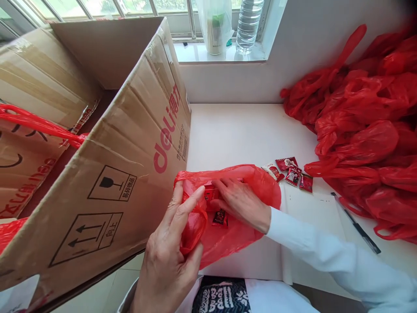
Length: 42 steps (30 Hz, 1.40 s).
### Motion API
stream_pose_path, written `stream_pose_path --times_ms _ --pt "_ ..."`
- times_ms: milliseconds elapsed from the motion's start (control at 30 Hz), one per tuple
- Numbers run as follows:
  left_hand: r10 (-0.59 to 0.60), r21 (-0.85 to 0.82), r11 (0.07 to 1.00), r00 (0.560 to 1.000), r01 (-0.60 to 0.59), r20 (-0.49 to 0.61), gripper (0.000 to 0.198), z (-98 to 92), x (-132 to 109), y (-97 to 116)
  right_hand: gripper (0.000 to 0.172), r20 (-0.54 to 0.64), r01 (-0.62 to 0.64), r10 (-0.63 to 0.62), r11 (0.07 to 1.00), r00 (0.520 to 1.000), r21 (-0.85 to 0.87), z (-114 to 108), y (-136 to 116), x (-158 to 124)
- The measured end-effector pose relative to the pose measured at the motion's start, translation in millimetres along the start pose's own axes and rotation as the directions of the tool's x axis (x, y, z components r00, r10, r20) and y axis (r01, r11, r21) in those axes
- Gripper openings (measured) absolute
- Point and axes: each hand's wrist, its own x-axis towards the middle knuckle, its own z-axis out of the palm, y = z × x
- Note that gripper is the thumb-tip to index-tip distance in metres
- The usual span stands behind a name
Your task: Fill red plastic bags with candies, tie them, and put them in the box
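A red plastic bag (pixel 228 248) lies on the white table, its mouth spread towards me. My left hand (pixel 172 239) grips the bag's left edge, fingers on top and thumb below. Inside the bag reaches my right hand (pixel 243 202), its fingertips at a red packet (pixel 210 194); whether it pinches that packet is hard to tell. A small dark-and-red sachet (pixel 220 218) rests just below those fingers. Several small red sachets (pixel 293 174) lie on the table beyond the bag's right side.
A tall open cardboard box (pixel 140 143) stands at the left, with a red bag handle (pixel 42 126) over its edge. Many red bags (pixel 361 130) are heaped at the right, beside a pen (pixel 358 226). A water bottle (pixel 249 26) stands on the windowsill (pixel 189 53).
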Motion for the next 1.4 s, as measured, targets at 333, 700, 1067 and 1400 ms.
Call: stream_pose_path --times_ms 333,700,1067,1400 --pt "-0.071 0.025 0.997 0.997 0.072 -0.041 0.069 -3.5 -6.5 -7.7 0.009 -0.095 0.228 -0.215 0.960 0.972 0.164 5.1 -20.9 -8.2" --pt "-0.054 0.007 0.999 0.998 0.054 -0.016 0.070 -5.6 -7.5 -5.8 0.019 0.003 0.223 -0.228 0.952 0.974 0.210 -6.6 -30.8 -23.3" --pt "-0.112 0.004 0.994 0.994 0.112 0.008 0.065 3.1 0.4 -10.0 0.047 -0.072 0.224 -0.265 0.909 0.962 -0.352 -28.1 52.5 -81.9" --pt "0.022 0.056 0.998 0.996 -0.017 -0.082 0.042 -9.3 -9.5 -7.0 0.043 -0.152 0.329 -0.479 0.768 0.865 -0.549 -39.5 47.7 -90.5"
